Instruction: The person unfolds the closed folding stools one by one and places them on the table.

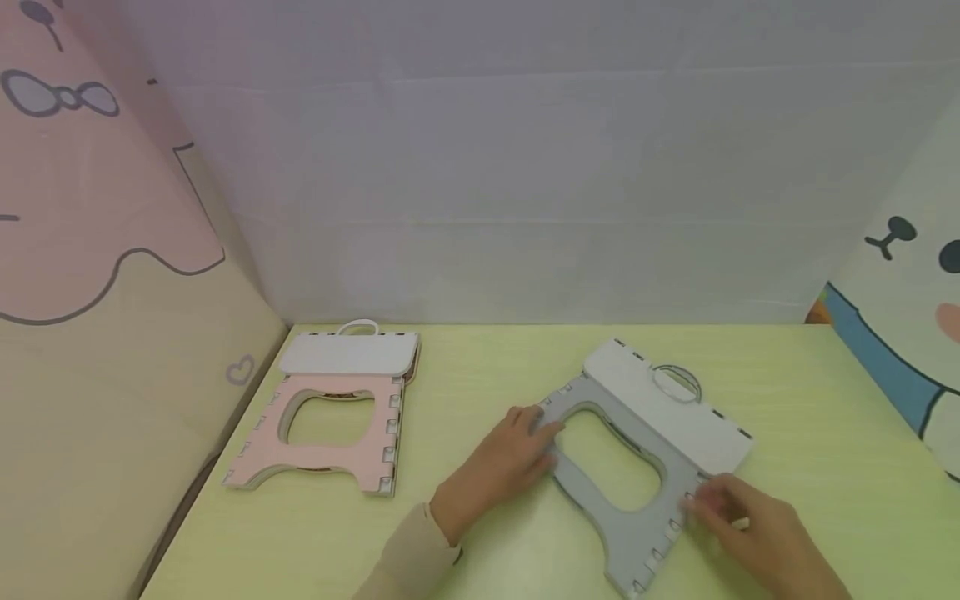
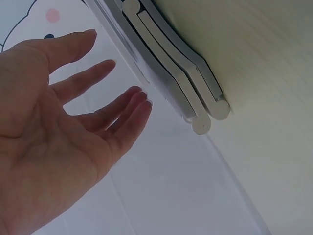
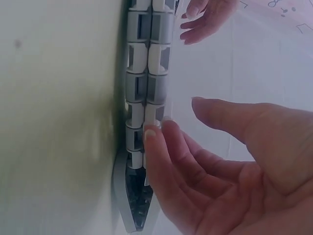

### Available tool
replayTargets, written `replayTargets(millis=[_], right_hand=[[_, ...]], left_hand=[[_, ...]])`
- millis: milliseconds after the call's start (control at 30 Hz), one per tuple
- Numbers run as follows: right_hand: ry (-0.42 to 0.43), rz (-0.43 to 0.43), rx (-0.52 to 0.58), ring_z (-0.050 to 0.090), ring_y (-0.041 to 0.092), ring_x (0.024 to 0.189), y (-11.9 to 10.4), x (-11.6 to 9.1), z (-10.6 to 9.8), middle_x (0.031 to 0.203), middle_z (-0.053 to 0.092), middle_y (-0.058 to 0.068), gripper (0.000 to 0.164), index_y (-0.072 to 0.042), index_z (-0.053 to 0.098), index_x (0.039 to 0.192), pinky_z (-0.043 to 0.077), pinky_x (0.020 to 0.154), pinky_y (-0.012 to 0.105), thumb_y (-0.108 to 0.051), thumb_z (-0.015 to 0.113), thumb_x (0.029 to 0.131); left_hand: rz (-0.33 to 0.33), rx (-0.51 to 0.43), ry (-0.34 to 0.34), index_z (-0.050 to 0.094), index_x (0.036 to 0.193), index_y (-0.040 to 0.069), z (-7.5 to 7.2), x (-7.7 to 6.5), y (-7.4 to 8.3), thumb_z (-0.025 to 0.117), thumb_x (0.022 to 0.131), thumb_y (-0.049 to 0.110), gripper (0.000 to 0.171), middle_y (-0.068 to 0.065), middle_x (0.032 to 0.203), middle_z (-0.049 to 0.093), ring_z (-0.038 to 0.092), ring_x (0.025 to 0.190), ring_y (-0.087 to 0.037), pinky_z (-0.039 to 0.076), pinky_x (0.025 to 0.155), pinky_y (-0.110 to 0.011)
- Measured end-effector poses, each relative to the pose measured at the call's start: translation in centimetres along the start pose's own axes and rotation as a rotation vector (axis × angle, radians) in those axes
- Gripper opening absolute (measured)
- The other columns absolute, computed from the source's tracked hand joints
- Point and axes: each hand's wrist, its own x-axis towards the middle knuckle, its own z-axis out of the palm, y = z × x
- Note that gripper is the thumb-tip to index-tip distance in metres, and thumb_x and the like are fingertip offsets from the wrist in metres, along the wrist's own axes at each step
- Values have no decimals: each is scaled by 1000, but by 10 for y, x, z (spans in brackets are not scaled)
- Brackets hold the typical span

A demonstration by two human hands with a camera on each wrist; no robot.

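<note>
A grey-and-white folding step stool (image 1: 581, 487) lies folded flat and turned at an angle on the table, its white panel and loop handle toward the back. My left hand (image 1: 498, 462) is at the stool's left edge, fingers spread and loosely bent, as the left wrist view also shows. On the opposite side, my right hand (image 1: 757, 525) has its fingertips right at the hinged edge (image 3: 137, 88). In the right wrist view its thumb stands apart from the other fingers, with nothing pinched between them.
A pink-and-white folding step stool (image 1: 322, 456) lies folded at the left of the pale yellow-green table (image 1: 465, 358). Behind the table hangs a plain white sheet (image 1: 525, 183). Cartoon-printed cloths flank both sides, the left cloth (image 1: 112, 400) close along the table's edge.
</note>
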Motion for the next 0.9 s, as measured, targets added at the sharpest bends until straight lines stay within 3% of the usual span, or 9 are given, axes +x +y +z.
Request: replayTargets(millis=[267, 433, 700, 900], right_hand=[[208, -183, -54, 67, 15, 86, -2, 1, -9, 93, 70, -2, 21, -9, 68, 110, 58, 70, 27, -22, 75, 95], [331, -287, -59, 61, 2, 77, -1, 5, -12, 86, 69, -3, 18, -9, 69, 106, 57, 64, 22, -18, 78, 94], [480, -415, 27, 58, -10, 81, 3, 15, -17, 89, 72, 0, 20, -8, 68, 108, 49, 63, 11, -10, 79, 91], [495, -415, 42, 55, -14, 87, 5, 23, -23, 97, 73, 8, 22, -6, 68, 111, 47, 67, 6, -13, 78, 93]], left_hand=[[-30, 34, 112, 66, 133, 9, 5, -2, 11, 72, 98, 29, 40, -16, 124, 63, 61, 103, -24, 55, 82, -30], [-34, 37, 126, 67, 130, 9, 8, -4, 19, 70, 100, 30, 37, -13, 121, 65, 62, 104, -22, 56, 87, -29], [-14, 49, 165, 68, 127, 8, 15, -8, 32, 72, 97, 32, 38, -10, 117, 66, 62, 98, -19, 54, 81, -24], [-38, 64, 164, 68, 128, 10, 16, -11, 44, 71, 98, 35, 40, -8, 117, 66, 63, 98, -18, 55, 76, -22]])
